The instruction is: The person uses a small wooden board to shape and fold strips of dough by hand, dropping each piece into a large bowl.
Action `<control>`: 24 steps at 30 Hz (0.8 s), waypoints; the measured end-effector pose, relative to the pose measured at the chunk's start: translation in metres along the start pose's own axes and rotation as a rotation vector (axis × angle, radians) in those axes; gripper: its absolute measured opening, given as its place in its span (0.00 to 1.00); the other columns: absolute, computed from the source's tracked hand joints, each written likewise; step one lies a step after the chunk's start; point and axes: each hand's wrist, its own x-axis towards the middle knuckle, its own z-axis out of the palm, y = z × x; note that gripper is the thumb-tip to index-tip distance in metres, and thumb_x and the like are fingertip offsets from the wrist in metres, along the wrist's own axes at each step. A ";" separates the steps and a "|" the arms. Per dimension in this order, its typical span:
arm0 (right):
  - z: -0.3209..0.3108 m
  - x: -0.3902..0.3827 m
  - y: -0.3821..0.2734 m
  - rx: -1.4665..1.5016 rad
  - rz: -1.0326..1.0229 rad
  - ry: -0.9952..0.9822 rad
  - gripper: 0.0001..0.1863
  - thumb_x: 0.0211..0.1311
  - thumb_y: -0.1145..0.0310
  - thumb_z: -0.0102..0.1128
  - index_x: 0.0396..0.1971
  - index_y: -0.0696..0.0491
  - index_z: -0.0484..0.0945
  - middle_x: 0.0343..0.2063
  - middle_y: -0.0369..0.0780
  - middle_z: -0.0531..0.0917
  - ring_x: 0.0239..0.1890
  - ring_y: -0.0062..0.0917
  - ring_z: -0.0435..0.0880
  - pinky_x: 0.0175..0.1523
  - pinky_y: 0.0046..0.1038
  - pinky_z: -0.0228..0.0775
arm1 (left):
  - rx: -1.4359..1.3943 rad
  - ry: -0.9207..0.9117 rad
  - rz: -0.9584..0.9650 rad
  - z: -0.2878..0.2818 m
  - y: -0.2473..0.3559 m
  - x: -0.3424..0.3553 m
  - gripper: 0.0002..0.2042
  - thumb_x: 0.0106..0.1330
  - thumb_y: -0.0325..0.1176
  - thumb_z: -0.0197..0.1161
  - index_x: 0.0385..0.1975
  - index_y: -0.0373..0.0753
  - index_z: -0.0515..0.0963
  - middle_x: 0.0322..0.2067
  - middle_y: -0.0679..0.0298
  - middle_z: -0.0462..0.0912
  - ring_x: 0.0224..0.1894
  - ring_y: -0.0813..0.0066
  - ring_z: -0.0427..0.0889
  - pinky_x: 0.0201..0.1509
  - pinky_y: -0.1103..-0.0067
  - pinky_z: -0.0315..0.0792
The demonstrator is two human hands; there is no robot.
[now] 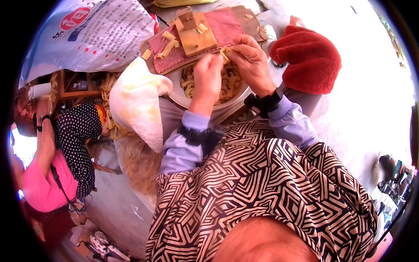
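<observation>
Between the fingertips of both hands is a pale yellow strip (pixel 224 54), bent into a small loop. My left hand (pixel 207 77) pinches its left side, and my right hand (pixel 252 63) grips it from the right with bent fingers. Both hands are above a metal bowl (pixel 176 91) of similar curled strips (pixel 231 83); my hands partly hide them. Just beyond the bowl is a wooden board (pixel 249 29) covered partly by a pink cloth (pixel 223 22). On the cloth rests a wooden block (pixel 198 38) with an upright plate (pixel 186 18), and loose flat strips (pixel 167 49) lie beside it.
A white stained cloth (pixel 135 96) covers my left knee, a red cloth (pixel 307 56) my right. A big printed sack (pixel 113 35) stands at far left. Heaped strips (pixel 111 98) and a clear plastic bag (pixel 139 163) lie left of me. Another person (pixel 48 179) sits at the left.
</observation>
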 end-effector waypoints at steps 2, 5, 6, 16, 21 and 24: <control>-0.003 0.001 0.008 0.137 0.058 0.057 0.06 0.52 0.78 0.63 0.31 0.60 0.81 0.39 0.36 0.78 0.42 0.20 0.77 0.47 0.20 0.69 | -0.372 -0.171 -0.412 0.000 -0.002 -0.037 0.11 0.69 0.39 0.53 0.31 0.38 0.75 0.17 0.74 0.68 0.09 0.89 0.56 0.10 0.87 0.46; -0.015 0.002 0.009 0.290 0.271 -0.181 0.06 0.56 0.76 0.62 0.34 0.60 0.81 0.39 0.33 0.79 0.42 0.15 0.76 0.47 0.19 0.69 | 0.029 -0.227 -0.047 -0.033 -0.032 -0.035 0.13 0.69 0.37 0.52 0.27 0.35 0.74 0.17 0.69 0.69 0.17 0.83 0.66 0.18 0.82 0.59; -0.022 0.006 0.009 0.416 0.438 -0.235 0.10 0.60 0.71 0.60 0.40 0.59 0.79 0.40 0.32 0.79 0.42 0.13 0.75 0.47 0.18 0.69 | 0.356 -0.145 0.208 -0.039 -0.027 -0.032 0.12 0.68 0.35 0.53 0.26 0.34 0.73 0.18 0.61 0.72 0.21 0.71 0.73 0.25 0.76 0.65; -0.028 0.069 -0.017 0.200 0.442 -0.856 0.14 0.64 0.64 0.57 0.43 0.58 0.78 0.31 0.35 0.81 0.32 0.14 0.79 0.39 0.18 0.73 | 0.869 -0.054 0.889 -0.048 0.038 0.005 0.06 0.62 0.32 0.58 0.27 0.38 0.75 0.23 0.61 0.76 0.23 0.61 0.78 0.26 0.70 0.69; -0.010 0.072 -0.011 0.393 0.501 -0.553 0.09 0.63 0.68 0.58 0.38 0.57 0.80 0.23 0.31 0.79 0.23 0.12 0.76 0.31 0.15 0.71 | 0.437 -0.174 0.446 -0.074 0.035 0.050 0.09 0.64 0.32 0.56 0.32 0.31 0.77 0.20 0.59 0.77 0.23 0.80 0.74 0.28 0.77 0.68; 0.008 0.069 -0.011 0.210 0.484 -0.450 0.09 0.65 0.70 0.54 0.37 0.59 0.79 0.22 0.30 0.76 0.22 0.12 0.73 0.29 0.15 0.70 | 0.461 -0.097 0.338 -0.078 0.025 0.065 0.09 0.63 0.31 0.57 0.33 0.30 0.77 0.23 0.57 0.79 0.27 0.75 0.77 0.33 0.77 0.70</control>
